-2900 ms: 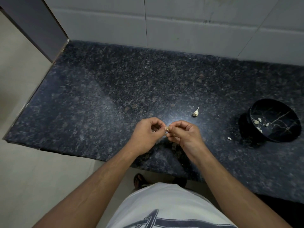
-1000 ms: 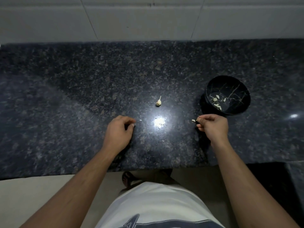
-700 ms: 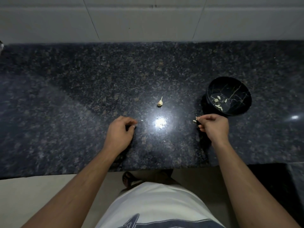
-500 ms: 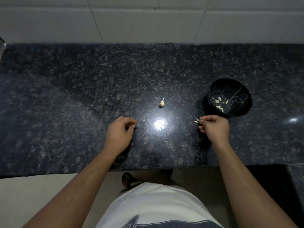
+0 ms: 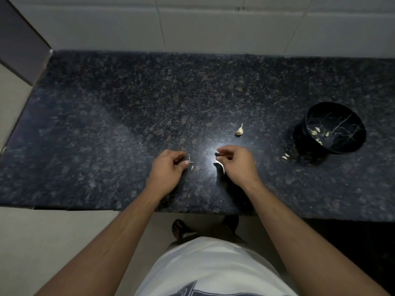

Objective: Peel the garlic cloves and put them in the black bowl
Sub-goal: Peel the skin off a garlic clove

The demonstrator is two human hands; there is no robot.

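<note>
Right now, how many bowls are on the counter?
1. The black bowl sits at the right end of the counter, tilted, with small garlic pieces inside. No other bowl shows, though the counter runs past the picture's right edge.

Glossy speckled granite counter [image 5: 149, 107]

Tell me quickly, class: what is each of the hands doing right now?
Left hand: fingers curled, pinching something small; what it is cannot be told.
Right hand: fingers curled, whether it holds anything cannot be told.
</note>
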